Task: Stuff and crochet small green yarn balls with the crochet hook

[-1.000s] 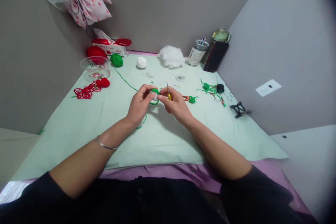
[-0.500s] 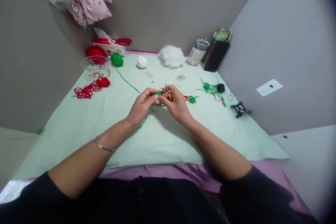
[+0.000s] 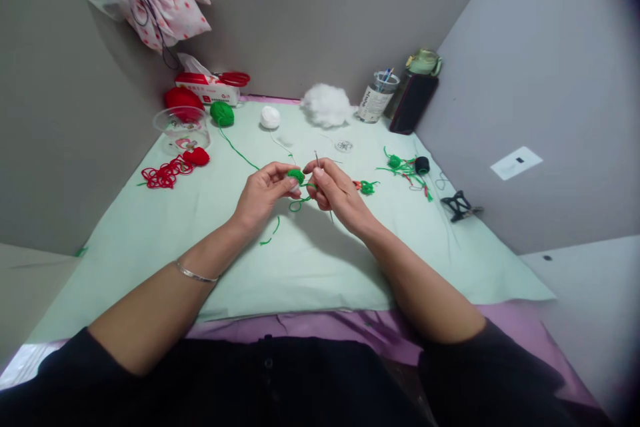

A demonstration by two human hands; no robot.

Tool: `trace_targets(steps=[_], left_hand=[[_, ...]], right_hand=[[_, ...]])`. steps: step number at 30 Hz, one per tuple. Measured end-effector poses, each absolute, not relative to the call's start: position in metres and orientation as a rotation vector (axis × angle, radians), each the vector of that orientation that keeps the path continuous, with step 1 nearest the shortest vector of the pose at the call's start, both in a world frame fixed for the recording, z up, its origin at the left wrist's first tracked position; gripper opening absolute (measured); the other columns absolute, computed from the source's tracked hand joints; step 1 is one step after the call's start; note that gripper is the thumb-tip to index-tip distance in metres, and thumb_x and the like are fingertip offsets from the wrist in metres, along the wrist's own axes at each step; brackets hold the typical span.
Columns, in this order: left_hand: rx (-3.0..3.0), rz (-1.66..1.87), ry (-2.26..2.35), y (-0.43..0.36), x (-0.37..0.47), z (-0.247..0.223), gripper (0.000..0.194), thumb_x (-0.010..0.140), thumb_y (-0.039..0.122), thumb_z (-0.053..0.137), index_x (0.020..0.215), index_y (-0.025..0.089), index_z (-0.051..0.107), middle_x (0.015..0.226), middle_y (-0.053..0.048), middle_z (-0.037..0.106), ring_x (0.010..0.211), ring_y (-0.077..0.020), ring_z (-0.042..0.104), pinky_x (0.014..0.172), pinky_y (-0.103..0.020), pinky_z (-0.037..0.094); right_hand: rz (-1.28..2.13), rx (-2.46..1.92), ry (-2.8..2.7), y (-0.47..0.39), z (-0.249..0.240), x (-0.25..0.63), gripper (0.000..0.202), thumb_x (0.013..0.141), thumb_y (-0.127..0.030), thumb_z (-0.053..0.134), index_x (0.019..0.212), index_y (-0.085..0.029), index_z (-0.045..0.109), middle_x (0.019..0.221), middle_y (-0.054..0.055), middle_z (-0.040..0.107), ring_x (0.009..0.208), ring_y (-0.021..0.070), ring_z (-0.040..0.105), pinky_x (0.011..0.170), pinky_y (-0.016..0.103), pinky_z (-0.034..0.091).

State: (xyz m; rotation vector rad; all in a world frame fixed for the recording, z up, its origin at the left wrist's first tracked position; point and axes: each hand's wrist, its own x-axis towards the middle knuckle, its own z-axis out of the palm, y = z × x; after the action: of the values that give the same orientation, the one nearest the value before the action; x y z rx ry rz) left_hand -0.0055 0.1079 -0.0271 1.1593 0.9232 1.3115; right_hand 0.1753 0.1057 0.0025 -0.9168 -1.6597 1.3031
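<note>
Between the thumb and fingers of my left hand [image 3: 263, 192] is a small green and white crochet piece [image 3: 296, 177], its green part uppermost. My right hand [image 3: 337, 192], just to the right of it, is closed around a slim crochet hook [image 3: 317, 159] whose tip points up and away from me. A strand of green yarn [image 3: 296, 206] loops below the piece and runs across to the right fingers. The hook's tip stands apart from the piece. The fingers hide most of the white part.
Behind my hands lie a green yarn ball [image 3: 223, 114], a white yarn ball [image 3: 270, 118] and fluffy white stuffing [image 3: 327, 105]. Red yarn [image 3: 163, 172] is at left beside a clear plastic tub [image 3: 181, 130]. Green yarn scraps [image 3: 395, 163] and a black clip-like object [image 3: 457, 205] lie at right.
My hands have drawn slightly apart, and more of the green part shows. The hook has turned in my right hand; its yellow grip is now covered.
</note>
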Motion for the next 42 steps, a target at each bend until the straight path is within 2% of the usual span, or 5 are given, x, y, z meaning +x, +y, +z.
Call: trace_targets(steps=[5,9,17,31,42], left_hand=[[1.161,1.388,1.007,0.111,-0.010,-0.029,0.016,0.078,0.027,0.077,0.089,0.018,0.070,0.085,-0.001,0.070,0.061,-0.0107,0.060,0.064,-0.027,0.053],[1.199,1.404,1.026,0.111,-0.009,-0.030,0.014,0.080,0.025,0.075,0.091,0.019,0.070,0.080,0.002,0.065,0.060,-0.0096,0.059,0.062,-0.026,0.050],[1.247,1.367,0.970,0.104,-0.002,-0.027,0.019,0.084,0.022,0.069,0.102,0.019,0.066,0.068,0.005,0.061,0.058,-0.0115,0.061,0.067,-0.030,0.050],[1.309,1.377,1.008,0.101,-0.001,-0.030,0.031,0.086,0.030,0.073,0.114,0.018,0.065,0.078,0.000,0.070,0.075,-0.0154,0.068,0.081,-0.031,0.053],[1.349,1.350,1.004,0.106,0.003,-0.027,0.008,0.085,0.023,0.064,0.091,0.017,0.066,0.067,0.002,0.063,0.057,-0.0130,0.060,0.062,-0.028,0.053]], right_hand=[[0.992,-0.962,-1.706,0.106,0.004,0.180,0.035,0.102,-0.052,0.051,0.109,-0.021,0.065,0.091,0.002,0.058,0.060,0.0091,0.043,0.055,0.025,0.037],[1.387,-0.861,-1.665,0.104,0.005,0.180,0.034,0.103,-0.050,0.049,0.117,-0.021,0.060,0.067,-0.004,0.058,0.048,0.0091,0.041,0.046,0.024,0.032],[1.833,-0.838,-1.535,0.104,-0.004,0.172,0.024,0.099,-0.034,0.051,0.088,-0.017,0.063,0.053,-0.006,0.056,0.040,0.0068,0.041,0.042,0.019,0.029],[2.008,-0.797,-1.259,0.113,-0.003,0.175,0.021,0.093,-0.031,0.059,0.078,-0.016,0.062,0.041,-0.009,0.041,0.035,0.0056,0.022,0.038,0.020,0.021],[1.236,-1.043,-1.738,0.091,-0.004,0.160,0.025,0.096,-0.029,0.046,0.076,-0.020,0.057,0.052,-0.006,0.046,0.049,0.0107,0.037,0.053,0.026,0.029]])
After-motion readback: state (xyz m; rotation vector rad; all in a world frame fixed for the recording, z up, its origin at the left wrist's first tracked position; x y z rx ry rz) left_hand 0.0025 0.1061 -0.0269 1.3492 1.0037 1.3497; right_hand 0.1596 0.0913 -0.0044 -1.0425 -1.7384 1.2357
